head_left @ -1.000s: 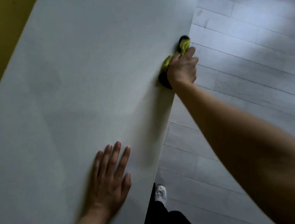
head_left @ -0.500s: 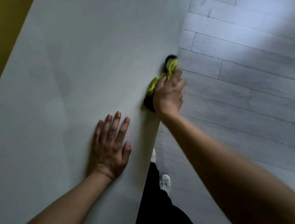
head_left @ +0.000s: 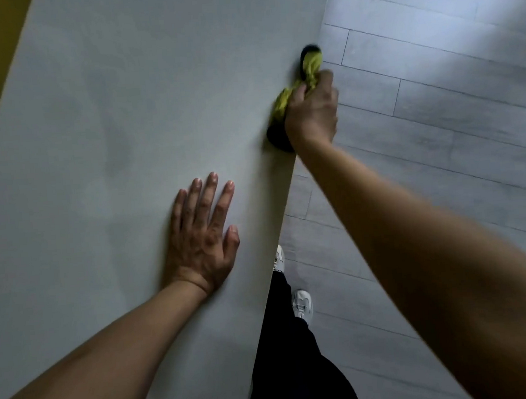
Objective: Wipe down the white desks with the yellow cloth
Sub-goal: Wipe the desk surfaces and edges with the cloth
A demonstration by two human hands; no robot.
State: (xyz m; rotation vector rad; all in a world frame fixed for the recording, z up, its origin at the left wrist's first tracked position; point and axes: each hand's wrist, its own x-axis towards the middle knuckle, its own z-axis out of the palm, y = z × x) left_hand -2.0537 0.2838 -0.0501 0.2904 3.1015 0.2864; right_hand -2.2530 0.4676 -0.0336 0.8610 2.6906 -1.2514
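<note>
Right hand (head_left: 311,112) clenched around a bunched yellow-green cloth (head_left: 309,66), soft fabric, wadded into a rope-like bundle. Cloth sits at the right edge of the broad white flat-topped desk (head_left: 121,116), roughly midway along that edge. Dark patches show at both ends of the bundle; cannot tell whether they are shadow or part of the cloth.

Handling, as judged: light, limp, compressible, no risk of breakage. It will take whatever shape the hand gives it and should drag across the smooth top rather than slide freely when pressed. Best hold is over the middle of the wad, palm down, as here, so pressure reaches the desk edge.

Long axis of the bundle runs near-to-far along the desk's right edge, far end poking out past the fingers and leaning slightly right toward the pale grey plank floor (head_left: 439,120).

Left hand (head_left: 203,236) lies flat on the desk top, fingers straight and spread, holding nothing, nearer and to the left of the cloth.
</note>
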